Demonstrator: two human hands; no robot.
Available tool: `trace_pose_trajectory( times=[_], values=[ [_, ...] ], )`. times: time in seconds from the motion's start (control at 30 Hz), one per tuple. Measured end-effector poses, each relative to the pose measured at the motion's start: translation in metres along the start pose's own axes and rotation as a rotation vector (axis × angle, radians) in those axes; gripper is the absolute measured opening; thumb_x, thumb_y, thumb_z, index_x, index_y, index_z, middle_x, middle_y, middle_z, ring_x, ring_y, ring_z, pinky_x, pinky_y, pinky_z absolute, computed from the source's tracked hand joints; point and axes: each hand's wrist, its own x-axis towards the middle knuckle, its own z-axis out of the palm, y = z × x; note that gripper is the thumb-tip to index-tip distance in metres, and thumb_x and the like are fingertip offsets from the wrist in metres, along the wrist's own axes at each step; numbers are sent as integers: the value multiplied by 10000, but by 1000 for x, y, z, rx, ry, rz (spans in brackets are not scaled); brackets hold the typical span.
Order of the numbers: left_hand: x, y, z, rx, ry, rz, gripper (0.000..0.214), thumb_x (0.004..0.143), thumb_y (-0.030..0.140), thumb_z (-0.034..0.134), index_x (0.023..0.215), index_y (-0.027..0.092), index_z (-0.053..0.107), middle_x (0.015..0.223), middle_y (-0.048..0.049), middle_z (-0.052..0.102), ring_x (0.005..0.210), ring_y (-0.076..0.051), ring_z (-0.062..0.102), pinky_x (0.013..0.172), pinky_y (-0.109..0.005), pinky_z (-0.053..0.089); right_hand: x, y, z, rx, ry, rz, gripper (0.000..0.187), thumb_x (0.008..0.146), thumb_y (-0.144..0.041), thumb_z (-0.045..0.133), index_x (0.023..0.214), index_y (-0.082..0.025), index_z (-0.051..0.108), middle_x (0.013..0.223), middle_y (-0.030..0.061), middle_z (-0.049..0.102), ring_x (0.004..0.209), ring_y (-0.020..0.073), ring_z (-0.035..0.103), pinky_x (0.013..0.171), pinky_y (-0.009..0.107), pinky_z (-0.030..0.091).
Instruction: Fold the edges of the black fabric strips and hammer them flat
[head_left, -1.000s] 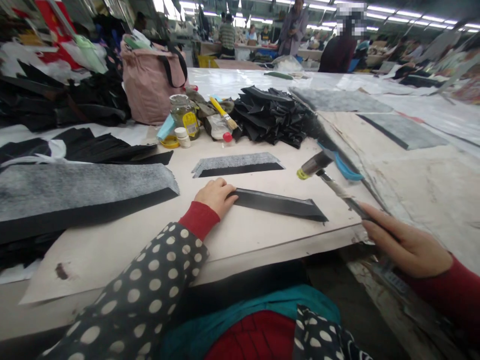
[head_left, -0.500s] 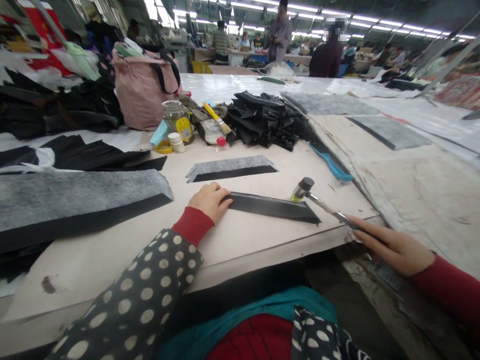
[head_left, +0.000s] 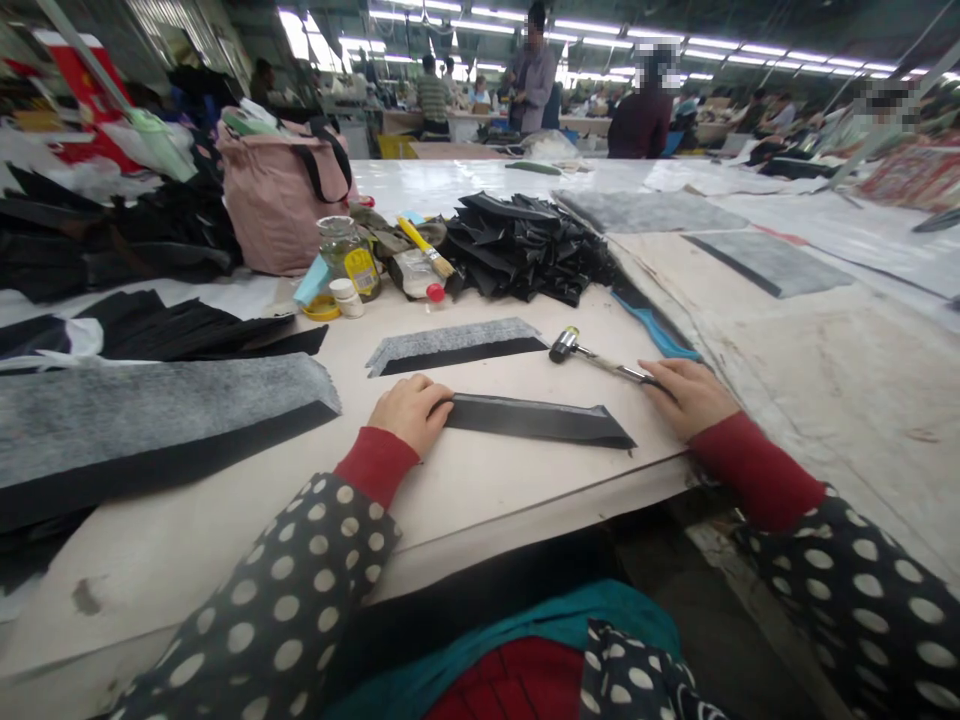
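A folded black strip (head_left: 536,420) lies on the pale work board (head_left: 480,490) in front of me. My left hand (head_left: 412,412) is at the strip's left end, with thumb and fingers closed on it. Beyond the strip's right end, my right hand (head_left: 686,395) has its fingers round the handle end of a small two-faced hammer (head_left: 607,368). The hammer lies low over the board, its black face towards me and its yellowish face away. Behind the strip rests a grey-backed piece with a black edge (head_left: 457,343).
Black pieces (head_left: 525,245) are heaped at the back, near a yellow-handled brush (head_left: 425,247), a glass jar (head_left: 351,260) and a pink bag (head_left: 274,200). A large grey-and-black piece (head_left: 165,420) lies left. A blue strip-like item (head_left: 660,330) lies right. People work farther back.
My right hand has brought the hammer away from the strip, up and to the left, down near the board; its head has turned over. My left hand stays on the strip.
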Motion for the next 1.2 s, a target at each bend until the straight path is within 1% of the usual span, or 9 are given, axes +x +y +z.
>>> trace_pose_trajectory(
  times=[0.17, 0.3, 0.4, 0.5, 0.6, 0.7, 0.8, 1.0, 1.2],
  values=[
    [1, -4, 3, -13, 4, 7, 216, 824, 302, 442, 943, 211, 597, 922, -45, 536, 874, -193, 493, 812, -309, 412, -5, -38, -2, 338, -170, 2, 342, 775, -422, 465, 884, -139, 625, 793, 85, 587, 691, 172, 547, 659, 318, 471],
    [0, -1, -1, 26, 60, 10, 208, 807, 278, 471, 958, 212, 599, 958, -52, 535, 879, -210, 479, 790, -335, 407, -4, -53, 1, 632, -249, 225, 297, 671, -435, 552, 776, -157, 547, 637, 20, 536, 510, 118, 471, 476, 265, 423],
    [0, 16, -8, 1, 159, 50, 207, 822, 253, 454, 964, 208, 597, 994, -50, 545, 893, -215, 469, 789, -351, 392, 0, -65, -1, 911, -283, 293, 272, 656, -421, 569, 749, -176, 500, 609, -11, 514, 519, 108, 480, 491, 249, 423],
    [6, 48, -11, -174, 172, 166, 207, 848, 243, 427, 952, 188, 596, 983, -43, 572, 914, -192, 477, 829, -327, 380, 4, -82, -4, 1029, -242, 242, 244, 669, -394, 582, 746, -173, 513, 625, -12, 520, 553, 110, 493, 532, 252, 431],
    [15, 79, -10, -391, 107, 234, 194, 850, 231, 433, 875, 168, 615, 886, -34, 606, 856, -162, 508, 804, -289, 392, 6, -98, -5, 1022, -141, 143, 193, 708, -352, 570, 753, -165, 549, 661, 5, 551, 590, 116, 506, 569, 258, 440],
    [22, 94, -8, -553, 20, 208, 210, 841, 233, 445, 774, 153, 628, 768, -22, 606, 752, -141, 523, 700, -256, 403, 7, -108, -6, 944, -31, 13, 133, 756, -289, 538, 771, -162, 574, 698, 20, 573, 635, 119, 517, 600, 255, 443],
    [23, 95, -7, -681, -59, 136, 202, 822, 239, 471, 756, 146, 638, 738, -13, 603, 706, -128, 521, 647, -236, 394, 7, -111, -9, 845, 44, -109, 86, 791, -223, 506, 802, -167, 570, 718, 25, 576, 654, 117, 517, 602, 249, 440],
    [24, 84, -9, -885, -239, 89, 199, 800, 258, 500, 813, 130, 652, 786, -18, 620, 743, -130, 532, 686, -229, 394, 11, -115, -13, 678, 216, -363, 100, 809, -110, 457, 848, -169, 527, 757, 47, 563, 721, 134, 518, 659, 273, 449],
    [23, 83, -10, -888, -210, 141, 184, 789, 246, 515, 810, 128, 654, 747, -15, 598, 692, -117, 510, 651, -225, 387, 11, -119, -10, 652, 296, -392, 140, 800, -84, 459, 887, -175, 521, 800, 62, 560, 758, 148, 519, 675, 289, 465]
  ],
)
